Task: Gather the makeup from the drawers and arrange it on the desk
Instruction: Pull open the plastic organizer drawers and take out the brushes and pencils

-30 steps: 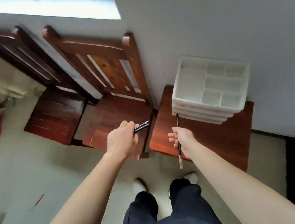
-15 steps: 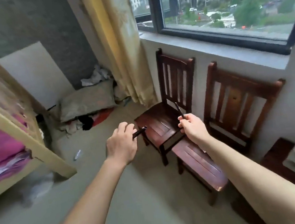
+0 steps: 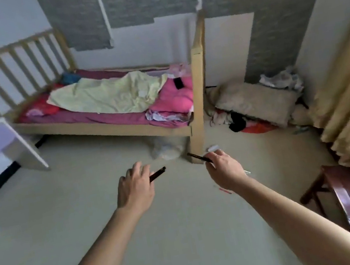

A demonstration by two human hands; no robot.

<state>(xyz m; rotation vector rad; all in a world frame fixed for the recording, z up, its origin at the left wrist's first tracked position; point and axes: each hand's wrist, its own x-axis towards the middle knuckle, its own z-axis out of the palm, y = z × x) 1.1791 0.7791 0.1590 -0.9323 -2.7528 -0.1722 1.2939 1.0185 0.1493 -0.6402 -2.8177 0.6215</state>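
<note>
Left hand [image 3: 136, 188] grips a dark pencil [image 3: 158, 174]; right hand [image 3: 224, 169] another [image 3: 199, 157].

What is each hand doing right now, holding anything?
Left hand: holding a short dark makeup pen.
Right hand: holding a thin dark makeup pencil.
</note>
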